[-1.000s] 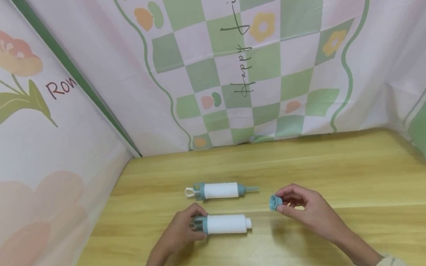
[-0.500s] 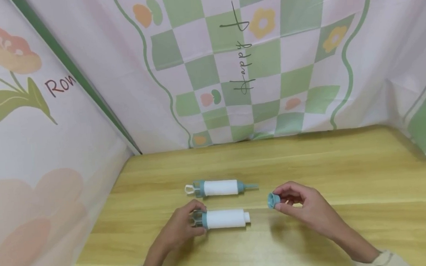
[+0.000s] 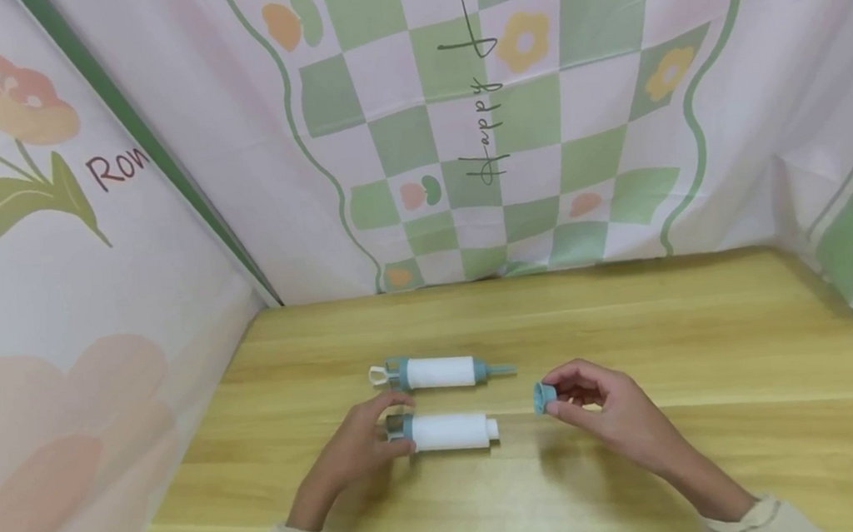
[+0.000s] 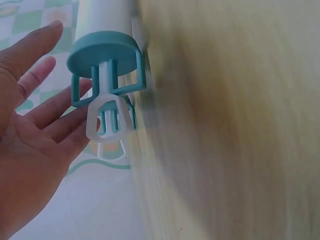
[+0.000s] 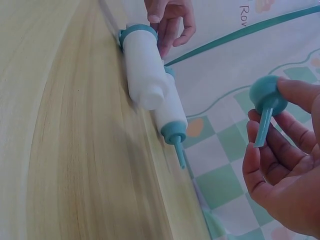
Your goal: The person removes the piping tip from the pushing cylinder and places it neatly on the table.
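On the yellow wood-grain tabletop (image 3: 625,309), a white cylindrical tube (image 3: 450,432) with a teal collar and white loop handle lies by your left hand (image 3: 358,448), its grip released, fingers spread about the handle end. Raised off the right end, your right hand (image 3: 618,411) pinches a teal, round-bodied nozzle cap (image 3: 545,397) with a thin spout. Beyond, a matching nozzle-fitted white tube (image 3: 441,372) lies roughly parallel.

"Happy Li…" (image 3: 480,103) on checkered curtain (image 3: 528,120), "Ron" (image 3: 118,168) on flowered curtain (image 3: 97,283)
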Demonstrator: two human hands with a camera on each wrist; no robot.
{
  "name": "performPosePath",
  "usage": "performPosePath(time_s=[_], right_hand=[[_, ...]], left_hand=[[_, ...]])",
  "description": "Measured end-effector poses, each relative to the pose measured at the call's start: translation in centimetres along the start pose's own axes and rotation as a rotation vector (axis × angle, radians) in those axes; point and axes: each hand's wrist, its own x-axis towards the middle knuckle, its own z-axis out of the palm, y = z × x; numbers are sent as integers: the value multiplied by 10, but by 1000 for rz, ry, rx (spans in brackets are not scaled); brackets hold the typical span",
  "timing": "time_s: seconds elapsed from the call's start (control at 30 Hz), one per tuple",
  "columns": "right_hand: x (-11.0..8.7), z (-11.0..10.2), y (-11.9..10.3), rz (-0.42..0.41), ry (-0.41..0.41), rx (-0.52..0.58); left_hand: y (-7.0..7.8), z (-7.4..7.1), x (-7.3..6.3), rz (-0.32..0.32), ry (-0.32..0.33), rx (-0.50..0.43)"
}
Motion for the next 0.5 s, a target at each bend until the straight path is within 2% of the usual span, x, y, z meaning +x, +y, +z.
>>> performPosePath(time_s=[0.2,0.37,0.5], right_hand=[[1,1,-1,-5,-2,9],[2,3,-2,-21,2,30],[3,4,-1,-41,10,53]], left_hand=[[2,-1,3,17,23,17],[11,-1,7,34,14,60],[19,2,11,64,34,85]])
